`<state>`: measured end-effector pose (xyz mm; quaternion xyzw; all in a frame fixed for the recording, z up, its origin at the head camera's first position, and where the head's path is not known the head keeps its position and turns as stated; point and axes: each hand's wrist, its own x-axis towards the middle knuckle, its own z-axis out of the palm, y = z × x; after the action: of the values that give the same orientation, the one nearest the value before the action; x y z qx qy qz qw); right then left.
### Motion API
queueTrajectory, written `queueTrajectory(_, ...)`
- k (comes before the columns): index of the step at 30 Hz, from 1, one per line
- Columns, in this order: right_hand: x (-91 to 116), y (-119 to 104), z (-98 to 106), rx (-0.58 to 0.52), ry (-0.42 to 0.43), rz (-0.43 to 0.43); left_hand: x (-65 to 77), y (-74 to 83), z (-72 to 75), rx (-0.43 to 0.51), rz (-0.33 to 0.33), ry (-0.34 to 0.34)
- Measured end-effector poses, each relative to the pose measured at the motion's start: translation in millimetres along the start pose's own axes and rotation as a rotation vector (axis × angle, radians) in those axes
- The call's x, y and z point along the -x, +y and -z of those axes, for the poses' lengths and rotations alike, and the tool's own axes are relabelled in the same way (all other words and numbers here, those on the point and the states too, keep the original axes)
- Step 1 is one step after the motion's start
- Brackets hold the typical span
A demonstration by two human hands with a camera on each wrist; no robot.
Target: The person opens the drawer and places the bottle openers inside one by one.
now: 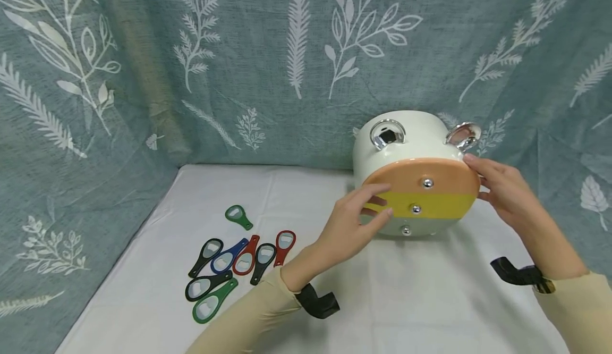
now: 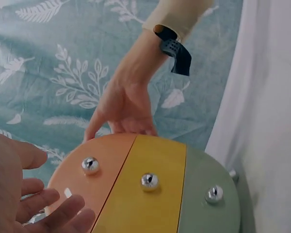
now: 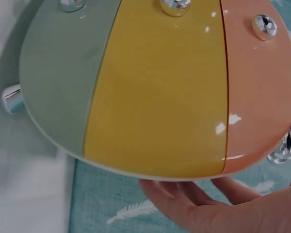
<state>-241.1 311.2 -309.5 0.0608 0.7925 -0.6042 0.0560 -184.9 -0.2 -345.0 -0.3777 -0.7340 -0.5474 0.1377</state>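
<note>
A rounded white drawer box (image 1: 404,123) stands on the table, with orange, yellow and green drawer fronts, each with a silver knob. Two shiny silver ear-shaped pieces rise from its top. My left hand (image 1: 351,221) is at the box's left front edge, fingers spread and holding nothing; in the left wrist view its fingers overlap the orange drawer front (image 2: 109,155). On the other side, my right hand (image 1: 509,192) rests its fingers against the box's right side, near the right silver ear (image 1: 464,135). The right wrist view shows those fingers along the rim beside the yellow drawer front (image 3: 155,97).
Several bottle openers in black, blue, red and green lie on the left of the white-covered table (image 1: 382,306). One green bottle opener (image 1: 238,216) lies a little apart, farther back. A teal leaf-patterned curtain (image 1: 258,67) hangs behind the table.
</note>
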Motion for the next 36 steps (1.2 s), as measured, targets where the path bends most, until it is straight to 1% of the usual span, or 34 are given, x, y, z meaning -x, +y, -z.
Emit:
queueTrajectory(2,-1.6,-4.5,-2.5,0.023,-0.017,-0.012,-5.0,-0.1,-4.2,0.025,-0.019,0.006)
queueTrajectory(4,-3.1,-8.4,-4.3,0.014,-0.037,-0.024,-9.5,0.0,-8.1,0.052,-0.030,0.012)
queueTrajectory(7,-4.1,-12.4,-5.0,-0.004,-0.068,-0.039,-15.8,0.8,-13.3,0.067,-0.030,0.026)
queueTrajectory(10,-5.1,-13.7,-3.3,0.007,-0.094,-0.047,-22.6,1.2,-19.0,0.091,0.000,0.038)
queueTrajectory(13,-5.8,-13.1,-1.0,0.034,-0.123,-0.054,-27.4,-1.1,-24.9,0.150,0.030,0.041)
queueTrajectory(15,-6.2,-12.6,0.7,0.057,-0.144,-0.055,-29.4,-1.2,-28.6,0.165,0.044,0.042)
queueTrajectory(19,-6.5,-13.2,3.6,0.073,-0.179,-0.059,-34.1,11.7,-29.3,0.189,0.024,0.077)
queueTrajectory(22,-7.2,-13.5,4.5,0.064,-0.192,-0.067,-37.5,18.6,-30.4,0.206,0.038,0.127)
queueTrajectory(23,-7.3,-13.7,4.3,0.061,-0.195,-0.069,-38.2,16.1,-32.6,0.205,0.050,0.142)
queueTrajectory(26,-7.5,-14.2,3.3,0.069,-0.198,-0.060,-40.9,6.4,-41.5,0.272,0.133,0.164)
queueTrajectory(30,-7.2,-14.8,3.7,0.084,-0.188,-0.048,-46.9,-3.5,-51.8,0.365,0.224,0.146)
queueTrajectory(32,-6.7,-14.7,4.6,0.082,-0.184,-0.050,-49.5,-5.7,-55.2,0.373,0.241,0.129)
queueTrajectory(36,-5.7,-13.2,6.0,0.072,-0.178,-0.059,-52.4,-8.6,-59.9,0.386,0.248,0.111)
